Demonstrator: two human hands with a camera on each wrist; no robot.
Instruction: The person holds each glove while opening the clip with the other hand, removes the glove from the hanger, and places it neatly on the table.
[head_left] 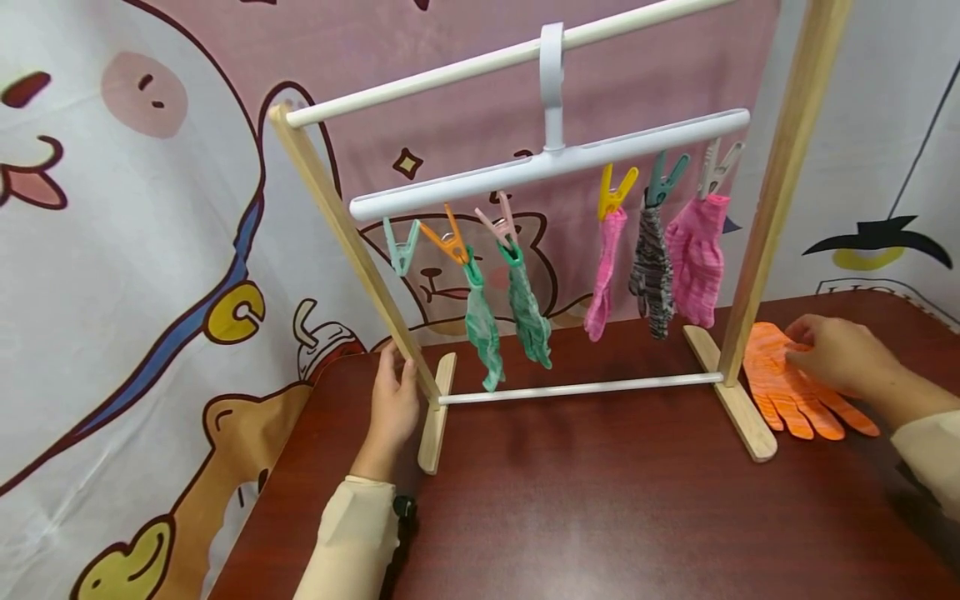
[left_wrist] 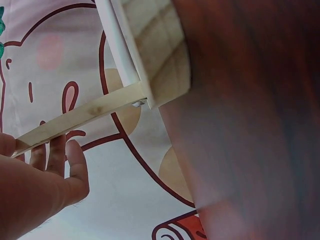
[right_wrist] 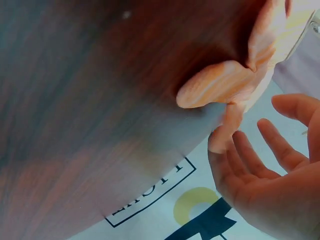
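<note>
At the left post [head_left: 360, 260] of a wooden drying rack, my left hand [head_left: 393, 398] grips the wood low down, thumb on one side and fingers on the other. My right hand [head_left: 843, 354] is over the wrist end of an orange glove [head_left: 776, 379] lying flat beside the rack's right foot. In the right wrist view, the fingers of that hand are loosely bent and spread, with an orange glove finger [right_wrist: 232, 127] overlapping the fingertips. A white hanger [head_left: 465, 184] hooks over the top rod, and several clothespins hang beneath it.
Two green knitted pieces [head_left: 482, 329], two pink ones [head_left: 697, 258] and a grey-black one [head_left: 652, 267] hang from clothespins. A mint clothespin [head_left: 402, 260] at the left end holds nothing. Behind the brown table [head_left: 585, 500] is a cartoon-printed cloth [head_left: 150, 250].
</note>
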